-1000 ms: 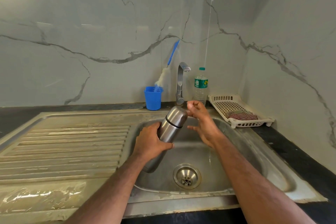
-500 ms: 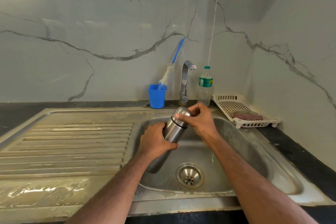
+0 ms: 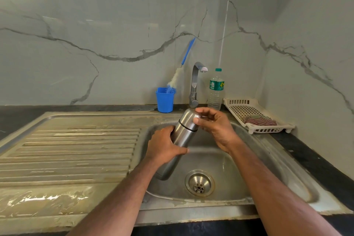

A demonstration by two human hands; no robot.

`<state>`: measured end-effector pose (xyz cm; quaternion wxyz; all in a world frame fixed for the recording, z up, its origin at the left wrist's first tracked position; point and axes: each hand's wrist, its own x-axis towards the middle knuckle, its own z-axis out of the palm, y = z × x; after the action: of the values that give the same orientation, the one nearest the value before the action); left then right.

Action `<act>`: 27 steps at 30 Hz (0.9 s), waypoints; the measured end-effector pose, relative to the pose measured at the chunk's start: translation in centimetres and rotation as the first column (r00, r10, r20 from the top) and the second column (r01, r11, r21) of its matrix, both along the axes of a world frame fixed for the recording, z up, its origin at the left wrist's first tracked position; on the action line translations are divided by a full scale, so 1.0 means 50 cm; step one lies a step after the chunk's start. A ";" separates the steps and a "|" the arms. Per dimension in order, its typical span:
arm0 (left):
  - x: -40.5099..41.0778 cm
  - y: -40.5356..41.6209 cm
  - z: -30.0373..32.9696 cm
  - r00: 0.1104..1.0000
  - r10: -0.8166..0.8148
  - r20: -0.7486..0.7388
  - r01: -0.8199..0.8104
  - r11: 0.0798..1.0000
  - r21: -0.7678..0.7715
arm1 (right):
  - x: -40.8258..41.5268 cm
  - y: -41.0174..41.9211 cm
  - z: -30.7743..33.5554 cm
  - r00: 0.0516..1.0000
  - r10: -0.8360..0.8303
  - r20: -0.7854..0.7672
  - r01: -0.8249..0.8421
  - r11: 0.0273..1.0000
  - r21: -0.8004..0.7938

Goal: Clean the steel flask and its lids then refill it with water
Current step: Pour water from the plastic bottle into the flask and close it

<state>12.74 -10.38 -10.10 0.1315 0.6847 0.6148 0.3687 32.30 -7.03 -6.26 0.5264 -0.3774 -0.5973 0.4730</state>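
The steel flask (image 3: 183, 136) is tilted over the sink basin (image 3: 249, 159), its top pointing up and to the right. My left hand (image 3: 164, 145) grips its body around the middle. My right hand (image 3: 214, 126) holds the steel outer lid (image 3: 189, 119) at the flask's top, thumb on the near side and fingers curled over the far side. The lid sits on the flask above a dark ring. The flask's lower end is partly hidden behind my left wrist. The tap (image 3: 195, 84) stands behind the flask with no water running.
A blue cup (image 3: 164, 100) with a bottle brush (image 3: 183, 61) stands left of the tap. A plastic water bottle (image 3: 216, 90) stands to its right. A white drying tray (image 3: 254, 119) holds a striped cloth (image 3: 258, 120). The ribbed drainboard (image 3: 67, 151) is wet at its front.
My right hand closed onto the lid from an open pose beside it, and its grip has since shifted round the lid. The flask stays tilted in my left hand.
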 end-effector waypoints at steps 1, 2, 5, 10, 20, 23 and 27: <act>0.002 0.000 0.000 1.000 -0.006 -0.001 0.006 1.000 0.001 | -0.009 -0.003 0.000 0.998 -0.055 0.014 0.054 0.998 0.013; 0.004 -0.002 0.000 1.000 -0.013 -0.003 0.013 1.000 0.003 | -0.017 -0.005 -0.001 0.996 -0.079 0.042 0.079 0.997 0.016; 0.011 -0.005 0.003 1.000 -0.028 -0.005 0.028 1.000 0.006 | -0.029 -0.008 -0.001 0.996 -0.005 0.084 0.006 1.000 -0.020; 0.008 -0.003 0.004 1.000 -0.020 0.011 0.020 1.000 0.003 | 0.018 0.006 0.001 0.972 0.197 -0.130 -0.207 0.976 -0.074; -0.003 0.003 0.001 1.000 -0.006 0.017 0.006 1.000 -0.001 | -0.021 -0.007 0.002 0.998 -0.065 0.002 0.065 0.996 0.054; -0.015 0.008 0.001 0.996 -0.041 0.081 0.043 0.999 -0.022 | -0.007 -0.005 0.006 0.992 0.121 -0.024 -0.121 0.993 0.004; -0.022 0.004 0.005 0.968 -0.155 0.195 0.172 0.982 -0.076 | 0.011 -0.002 0.001 0.921 0.360 -0.147 -0.366 0.930 -0.016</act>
<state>11.62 -10.16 -9.85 0.2505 0.6883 0.5574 0.3909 32.85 -7.12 -6.21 0.4623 -0.2371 -0.6077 0.6006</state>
